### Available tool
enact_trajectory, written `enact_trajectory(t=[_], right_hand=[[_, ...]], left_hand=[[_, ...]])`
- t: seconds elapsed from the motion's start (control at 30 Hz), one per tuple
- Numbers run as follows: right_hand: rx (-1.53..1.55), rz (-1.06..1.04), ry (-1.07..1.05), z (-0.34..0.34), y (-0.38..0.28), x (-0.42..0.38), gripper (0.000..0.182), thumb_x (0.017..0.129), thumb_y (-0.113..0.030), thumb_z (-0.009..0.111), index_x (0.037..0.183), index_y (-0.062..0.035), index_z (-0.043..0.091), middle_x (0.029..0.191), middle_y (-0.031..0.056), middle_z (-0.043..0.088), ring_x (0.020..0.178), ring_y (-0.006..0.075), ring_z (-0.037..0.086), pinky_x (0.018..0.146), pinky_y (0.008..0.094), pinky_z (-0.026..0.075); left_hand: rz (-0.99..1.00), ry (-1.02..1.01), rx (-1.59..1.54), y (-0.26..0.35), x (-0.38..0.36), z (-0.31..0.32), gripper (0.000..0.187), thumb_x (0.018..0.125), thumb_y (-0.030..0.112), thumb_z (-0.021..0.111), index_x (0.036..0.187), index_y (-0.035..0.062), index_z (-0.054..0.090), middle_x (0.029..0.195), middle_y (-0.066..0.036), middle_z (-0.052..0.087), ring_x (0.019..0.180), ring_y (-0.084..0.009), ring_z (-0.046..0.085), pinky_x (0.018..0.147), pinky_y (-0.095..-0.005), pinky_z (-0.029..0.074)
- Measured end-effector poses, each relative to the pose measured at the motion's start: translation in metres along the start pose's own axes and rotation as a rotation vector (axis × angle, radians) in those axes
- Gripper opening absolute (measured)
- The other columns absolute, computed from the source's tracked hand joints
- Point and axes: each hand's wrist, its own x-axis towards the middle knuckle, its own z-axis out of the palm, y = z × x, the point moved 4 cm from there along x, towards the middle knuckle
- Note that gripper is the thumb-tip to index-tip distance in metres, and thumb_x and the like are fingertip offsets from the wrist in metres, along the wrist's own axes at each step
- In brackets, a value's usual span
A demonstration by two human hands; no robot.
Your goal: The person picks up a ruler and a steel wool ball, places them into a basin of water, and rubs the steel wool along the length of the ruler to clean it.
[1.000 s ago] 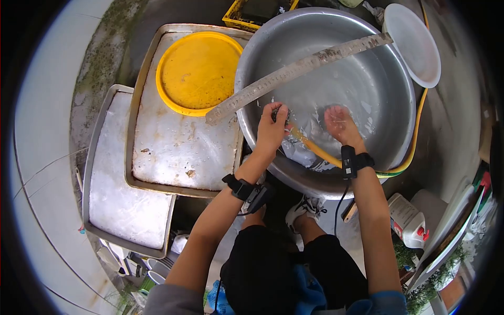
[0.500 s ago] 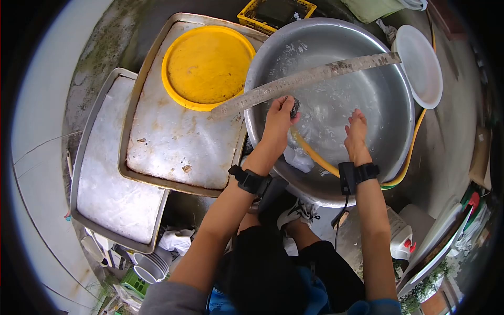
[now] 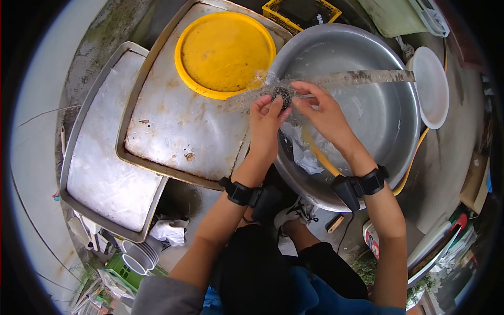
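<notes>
A dark, wiry steel wool scrubber (image 3: 283, 96) is gripped in the fingers of my left hand (image 3: 268, 118), over the left part of the large metal basin (image 3: 400, 123). My right hand (image 3: 326, 113) comes in from the other side, its fingers apart and the tips right at the scrubber's edge. Behind both hands, a long flat metal strip (image 3: 367, 77) lies across the basin, its left end blurred by spraying water. A yellow hose (image 3: 321, 155) runs into the basin below my right hand, beside crumpled whitish plastic (image 3: 304, 157).
Left of the basin, a metal tray (image 3: 184, 134) carries a round yellow lid (image 3: 226, 52) and overlaps a second tray (image 3: 113, 142). A white bowl (image 3: 430, 86) is at the basin's right. A yellow crate (image 3: 325, 13) stands behind, and a wooden-handled brush (image 3: 334, 223) lies below.
My right hand has moved up and left from the basin's middle to the scrubber in my left hand. Water now sprays around the strip's left part. The view has shifted slightly.
</notes>
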Motion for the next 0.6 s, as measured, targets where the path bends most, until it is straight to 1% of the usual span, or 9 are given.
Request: enact_trajectory(t=[0.03,0.07,0.17,0.23,0.27,0.33,0.47,0.53,0.6], right_hand=[[-0.011,-0.029,-0.017,0.007,-0.001,0.001,0.038,0.091,-0.017,0.067,0.128,-0.0139,0.062,0.126,0.0130,0.057,0.103,0.0244,0.064,0.088,0.0330,0.054],[-0.014,-0.029,-0.031,0.019,0.001,0.004,0.038,0.091,-0.017,0.067,0.128,-0.0139,0.062,0.126,0.0130,0.057,0.103,0.0244,0.064,0.088,0.0330,0.054],[0.010,-0.097,0.089,0.028,0.004,0.009,0.037,0.089,-0.014,0.069,0.126,-0.0124,0.062,0.119,0.0123,0.060,0.098,0.0241,0.064,0.082,0.0338,0.054],[-0.119,-0.083,0.164,0.023,0.009,0.016,0.036,0.087,-0.011,0.071,0.121,-0.0106,0.064,0.111,0.0125,0.063,0.094,0.0257,0.065,0.077,0.0364,0.054],[-0.118,-0.078,0.163,0.021,0.012,0.020,0.036,0.087,-0.011,0.071,0.121,-0.0106,0.064,0.111,0.0125,0.063,0.094,0.0257,0.065,0.077,0.0364,0.054],[-0.268,-0.059,0.393,0.004,0.015,0.024,0.033,0.085,-0.010,0.072,0.118,-0.0094,0.065,0.111,0.0121,0.065,0.091,0.0287,0.065,0.078,0.0382,0.053],[-0.366,-0.125,0.577,0.002,0.048,0.022,0.033,0.085,-0.010,0.072,0.117,-0.0102,0.066,0.119,0.0110,0.064,0.094,0.0313,0.063,0.084,0.0393,0.052],[-0.569,-0.329,0.727,0.025,0.038,0.009,0.026,0.085,-0.008,0.071,0.112,-0.0096,0.068,0.121,0.0083,0.064,0.101,0.0311,0.061,0.087,0.0402,0.050],[-0.564,-0.334,0.715,0.038,0.037,0.008,0.023,0.085,-0.008,0.071,0.108,-0.0091,0.069,0.119,0.0074,0.065,0.102,0.0307,0.060,0.087,0.0401,0.051]], left_hand=[[-0.036,0.026,-0.018,0.001,0.001,-0.004,0.035,0.102,0.021,0.055,0.127,-0.0025,0.051,0.117,-0.010,0.060,0.110,-0.0154,0.059,0.097,-0.0310,0.050],[-0.035,0.038,-0.025,0.002,0.002,-0.013,0.035,0.102,0.021,0.055,0.127,-0.0025,0.051,0.117,-0.010,0.060,0.110,-0.0154,0.059,0.097,-0.0310,0.050],[-0.021,-0.197,-0.138,0.003,0.002,-0.017,0.029,0.100,0.022,0.059,0.121,0.0012,0.056,0.112,-0.006,0.064,0.104,-0.0124,0.059,0.093,-0.0298,0.050],[-0.022,-0.108,0.216,0.020,-0.001,-0.024,0.028,0.098,0.025,0.063,0.118,0.0049,0.060,0.109,-0.003,0.065,0.098,-0.0113,0.059,0.088,-0.0282,0.048],[-0.026,-0.107,0.217,0.021,0.005,-0.036,0.028,0.098,0.025,0.063,0.118,0.0049,0.060,0.109,-0.003,0.065,0.098,-0.0113,0.059,0.088,-0.0282,0.048],[0.447,0.190,0.521,0.040,0.021,-0.075,0.031,0.097,0.030,0.064,0.117,0.0058,0.062,0.108,-0.002,0.064,0.095,-0.0112,0.058,0.085,-0.0267,0.048],[0.317,0.352,0.609,0.047,0.037,-0.116,0.029,0.096,0.029,0.065,0.113,0.0052,0.065,0.106,-0.002,0.065,0.095,-0.0111,0.059,0.082,-0.0271,0.049],[0.041,0.194,0.462,0.040,0.037,-0.114,0.026,0.096,0.028,0.066,0.107,0.0053,0.067,0.099,-0.002,0.066,0.090,-0.0111,0.060,0.079,-0.0262,0.050],[0.010,0.095,0.417,0.033,0.041,-0.112,0.024,0.096,0.027,0.067,0.105,0.0048,0.067,0.096,-0.002,0.067,0.087,-0.0111,0.061,0.078,-0.0256,0.051]])
